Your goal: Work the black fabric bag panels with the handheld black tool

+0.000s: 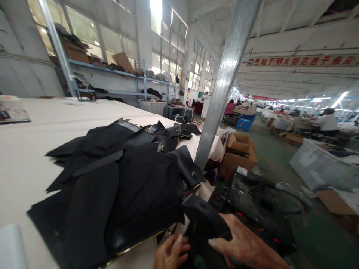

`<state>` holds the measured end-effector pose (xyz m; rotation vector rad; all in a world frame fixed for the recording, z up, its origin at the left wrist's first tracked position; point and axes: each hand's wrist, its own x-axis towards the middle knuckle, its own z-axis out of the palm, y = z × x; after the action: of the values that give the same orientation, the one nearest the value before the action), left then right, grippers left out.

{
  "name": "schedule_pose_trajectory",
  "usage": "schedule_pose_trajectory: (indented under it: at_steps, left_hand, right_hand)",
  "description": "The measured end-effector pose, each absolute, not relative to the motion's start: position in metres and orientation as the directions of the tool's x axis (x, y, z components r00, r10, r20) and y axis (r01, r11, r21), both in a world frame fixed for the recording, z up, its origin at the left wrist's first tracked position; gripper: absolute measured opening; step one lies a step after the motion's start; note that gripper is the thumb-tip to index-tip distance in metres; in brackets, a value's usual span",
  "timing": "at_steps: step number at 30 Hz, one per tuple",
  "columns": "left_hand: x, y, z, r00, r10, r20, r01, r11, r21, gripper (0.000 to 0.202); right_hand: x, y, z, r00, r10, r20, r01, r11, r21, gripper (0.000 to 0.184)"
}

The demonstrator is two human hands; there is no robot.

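Note:
My right hand [241,239] is closed on a curved black leather-like piece [206,213], thumb on the near side and fingers behind. The piece bends over at the table's edge, its lower part dark and hard to make out. Left of it, my left hand [171,252] is open, fingers loosely bent and slightly apart, nothing visible in them. Beside both hands lies a heap of black fabric and leather-like panels [146,175] with gold zipper edging. One flap [189,164] in the heap carries a small metal fitting.
A pale-covered table [33,149] spans the left. One slanted metal post [224,82] rises at its right edge. On the floor are a black machine or case [258,209] with red lights, cardboard boxes [238,149] and a pale bin [322,164]. Shelves [112,74] line the wall; people sit far back.

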<state>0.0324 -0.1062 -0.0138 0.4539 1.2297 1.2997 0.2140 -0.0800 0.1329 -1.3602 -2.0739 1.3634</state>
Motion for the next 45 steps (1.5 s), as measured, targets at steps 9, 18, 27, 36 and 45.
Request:
schedule_pose_trajectory:
  at_steps: [9, 18, 27, 36, 45]
  left_hand:
    - [0.022, -0.101, -0.001, -0.407, 0.773, -0.487, -0.554, 0.215, 0.804, 0.052]
    - [0.019, -0.092, -0.003, -0.415, 0.799, -0.435, -0.629, 0.093, 0.772, 0.054]
    - [-0.015, -0.134, -0.007, -0.453, 0.769, -0.450, -0.490, 0.207, 0.847, 0.057]
    - [-0.047, -0.143, 0.021, -0.561, 0.656, -0.506, -0.639, 0.045, 0.768, 0.064]
    - [-0.052, -0.143, 0.037, -0.638, 0.683, -0.355, -0.466, 0.024, 0.884, 0.046]
  right_hand:
    - [0.216, -0.100, 0.117, -0.330, 0.895, -0.301, 0.719, 0.031, -0.694, 0.042]
    - [0.174, -0.064, 0.124, -0.540, 0.806, -0.244, 0.554, 0.121, -0.824, 0.012]
    - [0.199, -0.078, 0.145, -0.449, 0.868, -0.210, 0.604, 0.122, -0.787, 0.020]
    - [0.217, -0.114, 0.110, -0.453, 0.859, -0.238, 0.742, 0.215, -0.636, 0.040]
    - [0.196, -0.131, 0.097, -0.616, 0.774, -0.143, 0.680, 0.432, -0.593, 0.043]
